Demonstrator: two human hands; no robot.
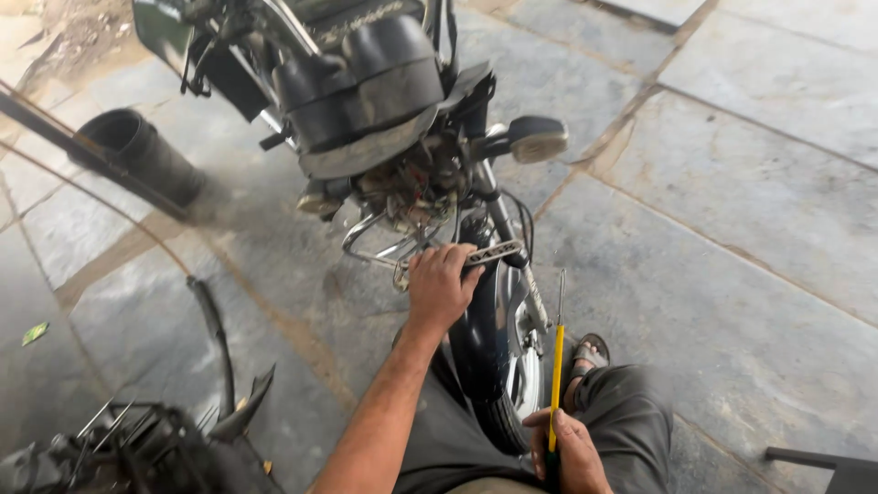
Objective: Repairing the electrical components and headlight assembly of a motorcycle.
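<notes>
My left hand (441, 285) is wrapping its fingers (437, 260) over the metal bracket (489, 252) at the front of the motorcycle (384, 101), gripping it to steady the exposed wiring (412, 197) just above the front wheel (512, 384). My right hand (572, 453) is closing around the yellow screwdriver (556, 366), holding it upright beside my knee with the tip pointing toward the bracket, near but not touching.

Shiny metal bracket (476, 256), glossy yellow plastic screwdriver (555, 384), rough stone floor (732, 229).
</notes>
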